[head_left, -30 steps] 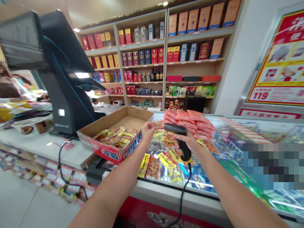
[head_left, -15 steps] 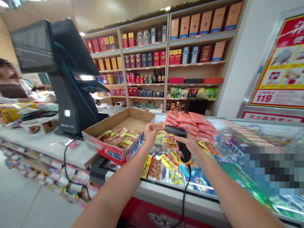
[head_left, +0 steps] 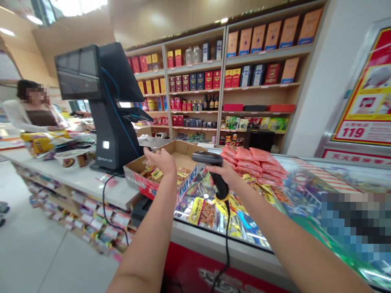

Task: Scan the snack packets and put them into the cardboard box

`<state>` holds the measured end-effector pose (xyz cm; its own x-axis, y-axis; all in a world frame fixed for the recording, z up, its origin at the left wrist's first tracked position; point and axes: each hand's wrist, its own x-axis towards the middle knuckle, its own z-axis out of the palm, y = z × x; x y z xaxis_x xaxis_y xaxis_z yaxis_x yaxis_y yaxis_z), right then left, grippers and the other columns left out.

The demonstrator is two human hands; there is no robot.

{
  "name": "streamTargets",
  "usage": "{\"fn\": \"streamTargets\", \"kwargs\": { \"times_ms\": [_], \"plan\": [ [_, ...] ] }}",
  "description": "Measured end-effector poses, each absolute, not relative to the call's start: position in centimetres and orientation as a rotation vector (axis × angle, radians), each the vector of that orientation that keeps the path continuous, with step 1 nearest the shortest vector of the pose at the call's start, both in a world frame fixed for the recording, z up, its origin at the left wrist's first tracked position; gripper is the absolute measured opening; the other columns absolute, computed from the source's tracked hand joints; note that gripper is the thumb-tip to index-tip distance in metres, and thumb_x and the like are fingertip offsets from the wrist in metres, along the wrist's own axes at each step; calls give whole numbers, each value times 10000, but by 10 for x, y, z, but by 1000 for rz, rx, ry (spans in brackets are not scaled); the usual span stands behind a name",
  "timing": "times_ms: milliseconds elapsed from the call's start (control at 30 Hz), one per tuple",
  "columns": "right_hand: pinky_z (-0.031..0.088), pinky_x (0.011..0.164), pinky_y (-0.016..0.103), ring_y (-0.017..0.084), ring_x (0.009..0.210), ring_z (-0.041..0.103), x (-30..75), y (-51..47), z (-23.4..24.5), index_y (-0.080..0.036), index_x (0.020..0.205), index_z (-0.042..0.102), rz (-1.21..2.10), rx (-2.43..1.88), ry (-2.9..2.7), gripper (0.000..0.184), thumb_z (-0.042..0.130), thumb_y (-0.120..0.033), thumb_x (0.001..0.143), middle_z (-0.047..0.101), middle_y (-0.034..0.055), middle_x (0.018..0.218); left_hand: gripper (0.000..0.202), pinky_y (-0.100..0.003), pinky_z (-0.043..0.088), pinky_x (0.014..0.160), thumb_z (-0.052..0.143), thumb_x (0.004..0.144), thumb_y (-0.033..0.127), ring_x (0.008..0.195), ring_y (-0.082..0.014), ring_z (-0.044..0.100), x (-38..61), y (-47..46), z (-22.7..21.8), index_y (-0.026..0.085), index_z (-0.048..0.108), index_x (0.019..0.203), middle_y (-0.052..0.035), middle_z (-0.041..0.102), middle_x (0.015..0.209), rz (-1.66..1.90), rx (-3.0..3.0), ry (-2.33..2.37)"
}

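My right hand [head_left: 225, 173] is closed around the handle of a black barcode scanner [head_left: 207, 158], held above the glass counter with its cable [head_left: 226, 244] hanging down. My left hand [head_left: 161, 159] hovers over an open cardboard box [head_left: 141, 188] with its fingers spread and nothing visible in them. The box holds yellow-labelled snack packets [head_left: 154, 174]. More of the same packets [head_left: 203, 211] lie on the glass below the scanner. A stack of pink packets [head_left: 256, 160] sits just beyond my right hand.
A black checkout terminal [head_left: 113, 122] stands on the white counter [head_left: 70, 179] left of the box. Another person [head_left: 33, 114] stands behind goods at the far left. Shelves of boxed goods and bottles [head_left: 214, 77] fill the back wall. A red poster [head_left: 366, 106] hangs on the right.
My left hand has moved left from beside the scanner to over the cardboard box, and the packet it held no longer shows. The view has swung left; the scanner has stayed in my right hand.
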<state>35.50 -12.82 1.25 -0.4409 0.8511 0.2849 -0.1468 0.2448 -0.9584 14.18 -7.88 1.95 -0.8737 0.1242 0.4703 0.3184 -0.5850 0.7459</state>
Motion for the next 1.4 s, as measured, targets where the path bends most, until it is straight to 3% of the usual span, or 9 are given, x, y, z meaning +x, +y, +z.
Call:
{"fn": "streamTargets", "kwargs": {
  "times_ms": [100,167,233,400,567,667,767,1033,1400],
  "plan": [
    [450,365,244,136,368,562,356,-129,10,-169,724,634,1350,-691,-1595,267,719,-398,618,658,15,566,423,-355,296,1147,561,767,115,1324,-221,445,156,-99,17,165,566,1187,-120,531,1348,-2486,-1181,-1264],
    [457,372,249,134,380,565,366,-130,8,-173,734,636,1325,-709,-1551,260,719,-394,625,671,16,601,207,-336,453,998,572,776,168,1052,-208,630,171,-107,7,178,661,961,-82,681,1056,-2390,-1699,-1298],
    [457,377,252,130,388,564,379,-128,6,-178,734,635,1279,-734,-1491,248,721,-382,621,680,14,637,85,-304,521,813,646,724,213,796,-194,668,184,-113,-8,192,681,798,-48,703,810,-2116,-2313,-1404],
    [436,380,262,146,367,541,414,-123,-2,-181,709,636,1209,-865,-1407,227,701,-390,652,608,1,479,489,-266,513,704,870,378,297,796,-236,676,200,-120,-53,229,700,832,-40,717,850,-891,-3093,-1540],
    [443,410,270,159,383,552,434,-116,-22,-176,721,653,1209,-948,-1366,233,679,-407,703,601,18,437,410,-270,482,616,877,320,331,668,-228,646,201,-119,-65,222,654,646,-33,683,698,-448,-3026,-1658],
    [435,405,274,161,388,549,442,-110,-37,-186,713,652,1245,-930,-1305,227,691,-410,695,605,17,447,335,-240,389,465,869,310,303,448,-149,529,195,-113,-57,232,609,509,27,592,504,-686,-3113,-1537],
    [415,384,265,155,374,542,449,-107,-48,-180,705,644,1268,-933,-1256,249,724,-410,653,607,14,456,297,-218,329,424,854,363,266,398,-108,460,193,-102,-44,224,593,497,59,543,458,-1151,-2986,-1498],
    [407,376,247,145,357,538,456,-113,-42,-164,735,641,1261,-911,-1250,289,708,-430,647,604,7,448,129,-273,461,732,708,670,188,754,-183,628,256,-55,-53,185,659,789,-20,692,778,-2256,-2088,-1650],
    [411,387,244,147,353,541,443,-123,-41,-169,695,619,1211,-937,-1448,257,691,-413,659,575,-4,414,194,-306,487,750,702,684,228,766,-197,655,265,-25,-113,142,661,854,-55,716,814,-2573,-2032,-1729]
  ]
}}
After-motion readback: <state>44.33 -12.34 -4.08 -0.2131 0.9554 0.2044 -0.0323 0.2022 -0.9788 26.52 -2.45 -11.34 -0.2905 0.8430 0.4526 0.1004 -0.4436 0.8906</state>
